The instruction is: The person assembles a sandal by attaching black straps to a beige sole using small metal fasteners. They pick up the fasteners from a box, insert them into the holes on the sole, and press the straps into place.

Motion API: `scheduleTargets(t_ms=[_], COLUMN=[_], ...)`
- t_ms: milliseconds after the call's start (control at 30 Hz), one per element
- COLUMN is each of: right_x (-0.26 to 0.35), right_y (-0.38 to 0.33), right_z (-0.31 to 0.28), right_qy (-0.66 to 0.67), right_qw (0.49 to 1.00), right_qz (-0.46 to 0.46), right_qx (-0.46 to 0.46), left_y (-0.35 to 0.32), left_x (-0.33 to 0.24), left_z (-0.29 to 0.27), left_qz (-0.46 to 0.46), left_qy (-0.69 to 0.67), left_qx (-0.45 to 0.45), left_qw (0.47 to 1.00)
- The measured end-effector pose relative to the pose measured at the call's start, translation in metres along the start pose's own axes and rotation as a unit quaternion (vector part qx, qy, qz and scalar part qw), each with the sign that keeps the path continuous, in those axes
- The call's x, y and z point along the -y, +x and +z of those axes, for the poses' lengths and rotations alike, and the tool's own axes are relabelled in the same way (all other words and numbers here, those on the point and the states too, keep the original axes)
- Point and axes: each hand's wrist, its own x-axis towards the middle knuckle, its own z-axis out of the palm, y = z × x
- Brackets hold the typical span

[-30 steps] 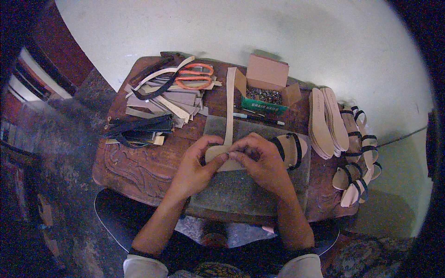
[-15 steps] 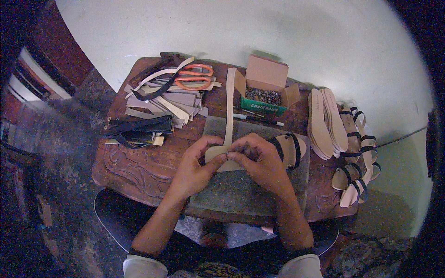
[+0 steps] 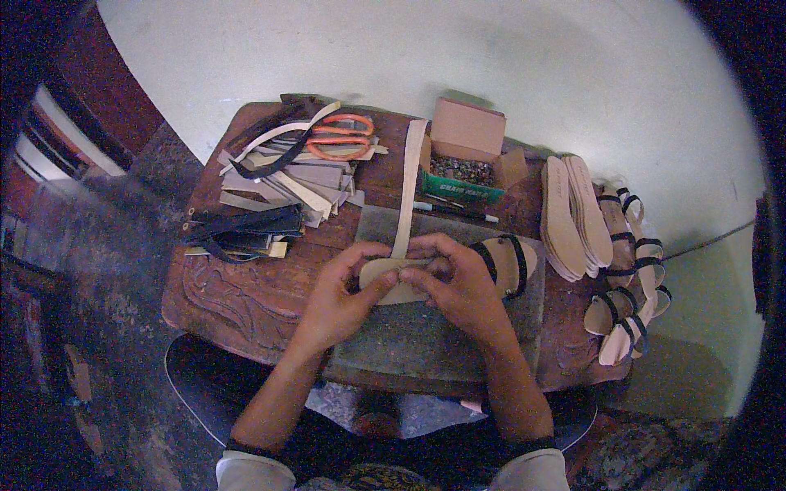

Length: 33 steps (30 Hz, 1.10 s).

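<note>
Over a grey mat on a carved wooden table, both my hands hold a tan sandal sole. My left hand grips its left end. My right hand pinches the sole where a long tan strap meets it; the strap runs up toward the back of the table. Just right of my right hand lies a sandal with black straps.
Orange-handled scissors lie on a pile of tan, grey and black strips at back left. An open cardboard box of small metal parts and a pen sit behind the mat. Stacked soles and strapped sandals crowd the right edge.
</note>
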Motion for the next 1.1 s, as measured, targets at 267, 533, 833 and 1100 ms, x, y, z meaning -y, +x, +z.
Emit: scheduleTargets(t_ms=[267, 533, 833, 1100], right_x=[-0.003, 0.0, -0.001, -0.012], right_y=[0.001, 0.003, 0.003, 0.006], right_z=[0.0, 0.001, 0.004, 0.006], right_qy=[0.056, 0.044, 0.036, -0.026], right_qw=[0.998, 0.999, 0.999, 0.999], right_qz=[0.006, 0.016, 0.03, -0.03], right_qx=[0.006, -0.002, -0.011, -0.015], left_y=[-0.002, -0.004, -0.005, -0.006], left_x=[-0.001, -0.003, 0.003, 0.002], left_z=[0.002, 0.007, 0.007, 0.008], left_qz=[0.007, 0.001, -0.013, 0.011], left_qy=[0.029, 0.01, 0.03, 0.069], left_qx=[-0.03, -0.064, -0.078, -0.092], left_qw=[0.999, 0.998, 0.996, 0.993])
